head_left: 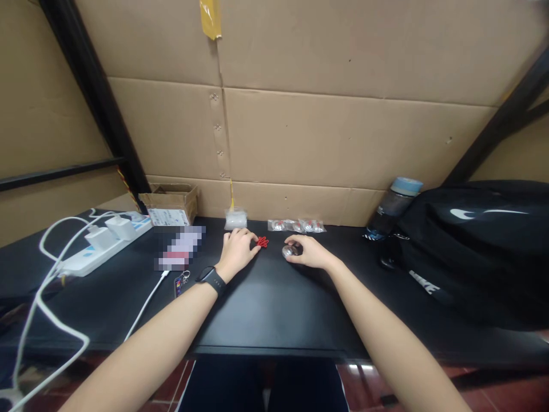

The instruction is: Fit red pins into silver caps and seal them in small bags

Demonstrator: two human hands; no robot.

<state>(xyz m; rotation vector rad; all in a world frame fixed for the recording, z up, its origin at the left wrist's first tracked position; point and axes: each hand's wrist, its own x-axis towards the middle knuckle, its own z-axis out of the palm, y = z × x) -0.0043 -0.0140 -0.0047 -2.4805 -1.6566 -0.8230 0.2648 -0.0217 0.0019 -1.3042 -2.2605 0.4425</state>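
Observation:
My left hand (238,250), with a dark watch on its wrist, is at a small red knotted cord-like piece (262,242) on the black table. Thumb and fingertips close on the piece's left edge. To the right, my right hand (309,252) grips a small round, shiny, silvery object (289,251) between thumb and fingers, low over the tabletop. Part of that object is covered by the fingers. Behind the hands lies a row of clear packets (295,226) with silvery and red contents. A clear bag of whitish items (235,218) stands beyond my left hand.
On the left are a white power strip (103,252) with cables, an open cardboard box (169,206), a blurred phone-like item (180,249) and a keychain (182,281). A bottle (392,209) and a black bag (476,252) stand right. Cardboard (300,137) walls the back.

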